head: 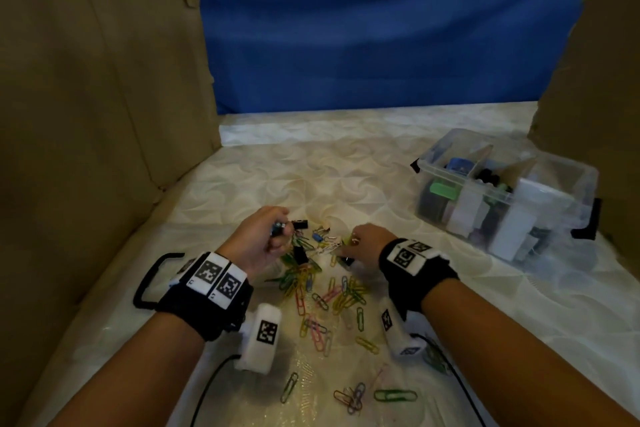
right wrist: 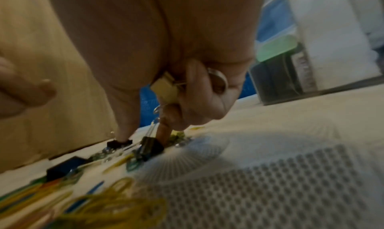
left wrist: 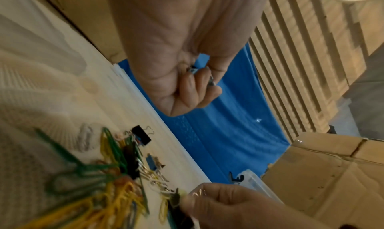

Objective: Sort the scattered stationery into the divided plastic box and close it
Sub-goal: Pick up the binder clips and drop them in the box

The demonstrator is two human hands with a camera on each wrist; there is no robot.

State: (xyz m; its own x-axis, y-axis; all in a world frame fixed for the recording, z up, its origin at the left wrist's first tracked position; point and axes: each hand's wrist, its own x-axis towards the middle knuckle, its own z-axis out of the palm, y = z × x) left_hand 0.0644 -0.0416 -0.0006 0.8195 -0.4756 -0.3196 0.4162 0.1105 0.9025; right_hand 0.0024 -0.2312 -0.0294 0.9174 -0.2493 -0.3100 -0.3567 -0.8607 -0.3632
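Observation:
Coloured paper clips (head: 341,295) and small binder clips (head: 300,224) lie scattered on the white patterned cloth. My left hand (head: 266,236) hovers above the pile, fingers curled round a small binder clip (left wrist: 194,70) in the fist. My right hand (head: 363,239) is down at the pile; its curled fingers hold a pale binder clip (right wrist: 164,86) in the palm, while its thumb and a fingertip reach to a black binder clip (right wrist: 150,146) on the cloth. The clear divided box (head: 505,198) stands open at the far right, holding stationery.
Cardboard walls (head: 104,114) close the left and right sides, a blue cloth (head: 374,28) hangs behind. More paper clips (head: 394,395) lie near the front edge. Black cables (head: 207,388) run from both wristbands.

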